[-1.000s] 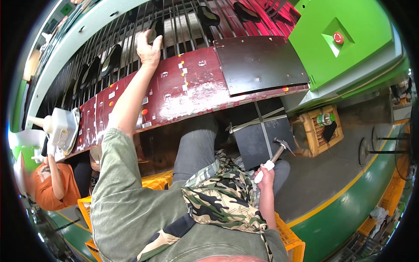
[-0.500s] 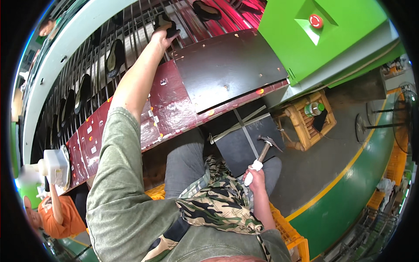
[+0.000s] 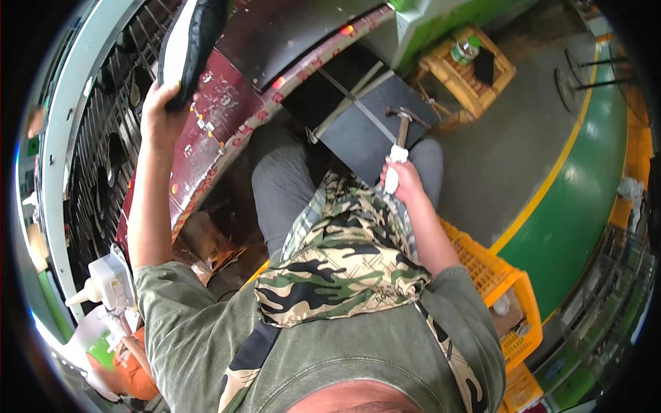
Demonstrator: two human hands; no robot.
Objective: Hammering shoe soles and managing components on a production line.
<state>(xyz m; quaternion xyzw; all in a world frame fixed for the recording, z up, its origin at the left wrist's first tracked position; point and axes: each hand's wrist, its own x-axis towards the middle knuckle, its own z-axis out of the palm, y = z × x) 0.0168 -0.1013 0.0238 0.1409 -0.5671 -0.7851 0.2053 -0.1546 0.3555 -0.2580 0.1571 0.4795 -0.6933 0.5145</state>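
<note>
My left hand (image 3: 164, 113) is raised over the red-brown ledge (image 3: 224, 86), its fingers closed around one end of a black shoe (image 3: 200, 48). A long white surface shows along the shoe, and its upper end runs out of the picture. Low over my lap, my right hand (image 3: 405, 180) grips a hammer (image 3: 403, 131) by its white-wrapped handle. The hammer's metal head points away from me, over a dark flat board (image 3: 358, 131) by my knees. Several black shoes (image 3: 113, 155) lie on the metal bars beyond the ledge.
A bamboo stool (image 3: 461, 86) with a green-capped bottle (image 3: 466, 49) stands at the far right. Close on my right is a yellow crate (image 3: 513, 286). A white plastic container (image 3: 110, 279) sits at the left, near a person in orange (image 3: 134, 365). A pedestal fan stands farther right.
My left hand has lifted a shoe off the metal bars and drawn it back toward me, to the left. The right hand still holds the hammer. My view has shifted.
</note>
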